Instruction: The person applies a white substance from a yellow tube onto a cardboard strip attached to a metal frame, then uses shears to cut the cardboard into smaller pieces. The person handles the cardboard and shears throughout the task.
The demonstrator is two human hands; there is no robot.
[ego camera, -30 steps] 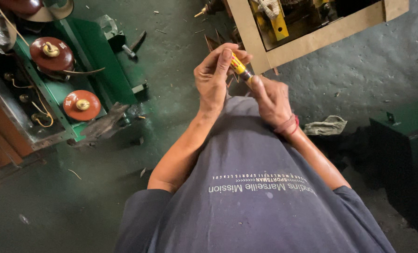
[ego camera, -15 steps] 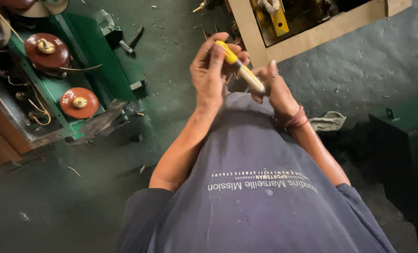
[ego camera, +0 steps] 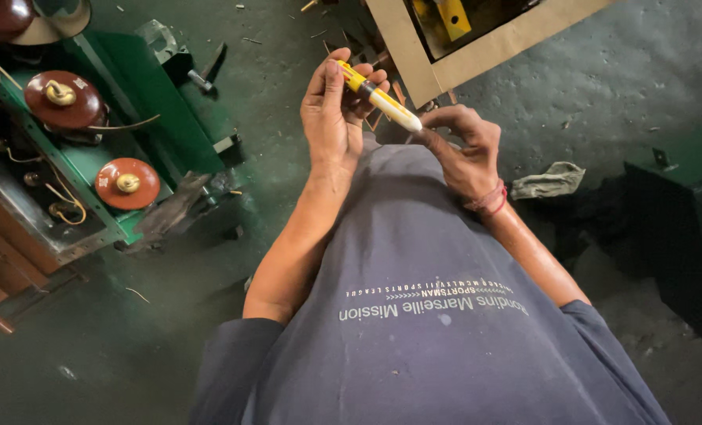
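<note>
we look down over our grey-blue shirt [ego camera: 437, 330] to a dark concrete floor [ego camera: 288, 94]. on our left stands a green machine [ego camera: 123, 134] with two round brown insulators [ego camera: 127, 183] on top, thin wires running from them. ahead sits a pale wooden frame [ego camera: 414, 55] with a yellow part inside it. a crumpled grey rag [ego camera: 549, 181] lies on the floor to our right. our left hand [ego camera: 331, 118] is raised, fingers curled around the yellow end of a yellow and white marker [ego camera: 380, 97], which slants between both hands in front of our chest. our right hand [ego camera: 465, 149], a red thread at its wrist, pinches the white tip end with thumb and fingertips.
</note>
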